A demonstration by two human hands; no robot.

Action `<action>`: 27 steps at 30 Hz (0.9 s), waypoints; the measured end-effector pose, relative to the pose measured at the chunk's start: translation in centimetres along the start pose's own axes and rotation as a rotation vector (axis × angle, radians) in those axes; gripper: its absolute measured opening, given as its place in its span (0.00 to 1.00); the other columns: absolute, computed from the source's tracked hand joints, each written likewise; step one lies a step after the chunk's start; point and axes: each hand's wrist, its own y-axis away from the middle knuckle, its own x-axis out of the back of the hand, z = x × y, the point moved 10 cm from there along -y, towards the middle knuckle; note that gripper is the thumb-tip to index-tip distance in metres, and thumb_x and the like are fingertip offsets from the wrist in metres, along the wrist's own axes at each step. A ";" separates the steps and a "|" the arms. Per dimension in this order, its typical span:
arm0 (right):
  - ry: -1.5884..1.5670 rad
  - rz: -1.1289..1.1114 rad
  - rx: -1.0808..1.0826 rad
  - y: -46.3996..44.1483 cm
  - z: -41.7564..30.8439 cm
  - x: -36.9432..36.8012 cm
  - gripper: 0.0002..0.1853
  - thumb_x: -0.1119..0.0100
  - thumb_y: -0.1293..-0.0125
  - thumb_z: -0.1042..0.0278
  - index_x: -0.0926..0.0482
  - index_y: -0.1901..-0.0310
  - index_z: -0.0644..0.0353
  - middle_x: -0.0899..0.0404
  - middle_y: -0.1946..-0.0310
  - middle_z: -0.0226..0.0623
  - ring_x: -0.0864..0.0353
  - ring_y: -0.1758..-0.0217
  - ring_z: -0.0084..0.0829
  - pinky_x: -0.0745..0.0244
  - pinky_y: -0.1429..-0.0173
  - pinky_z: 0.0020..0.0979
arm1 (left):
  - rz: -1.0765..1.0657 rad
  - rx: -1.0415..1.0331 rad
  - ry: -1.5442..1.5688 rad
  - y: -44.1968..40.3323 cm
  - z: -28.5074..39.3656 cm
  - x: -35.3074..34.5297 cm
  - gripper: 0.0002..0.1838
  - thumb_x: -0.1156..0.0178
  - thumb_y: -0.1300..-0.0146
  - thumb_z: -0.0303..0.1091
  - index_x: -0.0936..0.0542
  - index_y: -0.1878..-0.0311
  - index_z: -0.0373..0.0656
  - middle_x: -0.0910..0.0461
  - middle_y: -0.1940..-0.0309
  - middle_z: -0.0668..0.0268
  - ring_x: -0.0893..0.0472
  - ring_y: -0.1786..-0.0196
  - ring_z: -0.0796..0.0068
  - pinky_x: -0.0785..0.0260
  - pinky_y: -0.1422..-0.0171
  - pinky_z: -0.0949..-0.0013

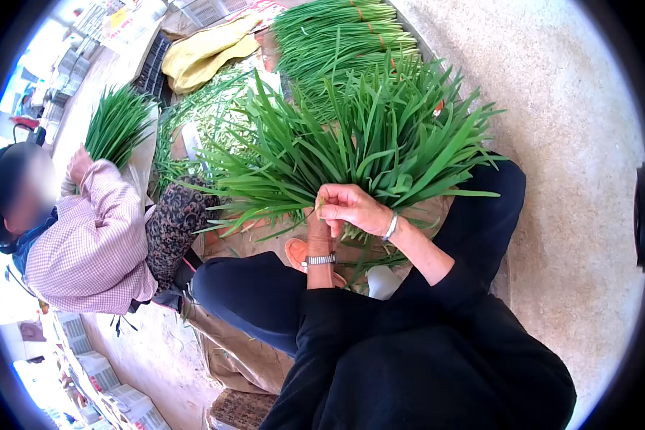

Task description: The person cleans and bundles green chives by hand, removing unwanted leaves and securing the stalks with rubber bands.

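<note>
A large bunch of garlic chives (365, 154) fans out in front of me above my knees, leaf tips pointing away. My left hand (318, 228), with a metal watch at its wrist, is at the base of the bunch and appears closed around it. Its fingers are mostly hidden by leaves and by my other hand. My right hand (352, 209), wearing a silver bangle, crosses over the left. Its thumb and forefinger are pinched together on something small and thin, which is hard to make out.
Tied chive bundles (337, 36) lie at the back, beside loose trimmings (226, 107) and a yellow sack (208, 61). On my left a co-worker (97, 236) in a checked top holds another chive bunch (117, 129). A black crate (153, 72) stands beyond.
</note>
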 end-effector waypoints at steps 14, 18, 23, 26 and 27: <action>0.542 -0.523 0.361 4.7 -10.8 -12.7 0.06 0.40 0.40 0.69 0.21 0.69 0.63 0.21 0.72 0.38 0.22 0.71 0.34 0.29 0.67 0.29 | 0.073 -0.220 0.207 5.2 13.4 -8.7 0.24 0.37 0.54 0.19 0.26 0.50 0.36 0.22 0.55 0.64 0.24 0.54 0.69 0.31 0.44 0.67; 0.819 0.023 0.520 5.7 -21.9 -7.2 0.05 0.42 0.39 0.70 0.20 0.67 0.61 0.21 0.71 0.33 0.23 0.72 0.24 0.29 0.66 0.24 | 0.082 -0.167 0.211 5.5 13.6 -8.9 0.24 0.36 0.54 0.19 0.26 0.50 0.37 0.23 0.54 0.64 0.24 0.54 0.69 0.32 0.44 0.68; 0.939 0.599 0.746 5.8 -30.4 2.1 0.08 0.43 0.38 0.68 0.19 0.60 0.59 0.20 0.69 0.28 0.24 0.68 0.16 0.29 0.63 0.21 | 0.056 -0.252 0.155 4.7 13.1 -8.5 0.30 0.34 0.56 0.19 0.29 0.45 0.38 0.24 0.51 0.66 0.25 0.50 0.70 0.35 0.40 0.68; 1.288 0.476 0.434 1.4 -27.9 5.2 0.11 0.42 0.39 0.64 0.20 0.57 0.58 0.19 0.67 0.31 0.24 0.67 0.18 0.28 0.60 0.23 | 0.044 -0.252 0.139 4.5 12.9 -8.5 0.31 0.34 0.56 0.19 0.29 0.44 0.38 0.24 0.50 0.65 0.25 0.49 0.70 0.35 0.40 0.68; 1.289 0.475 0.436 1.0 -27.6 4.9 0.11 0.42 0.39 0.64 0.20 0.57 0.58 0.19 0.67 0.31 0.24 0.67 0.18 0.28 0.60 0.23 | 0.050 -0.243 0.136 4.5 12.7 -8.3 0.31 0.34 0.57 0.18 0.29 0.44 0.38 0.24 0.50 0.65 0.25 0.49 0.70 0.35 0.40 0.68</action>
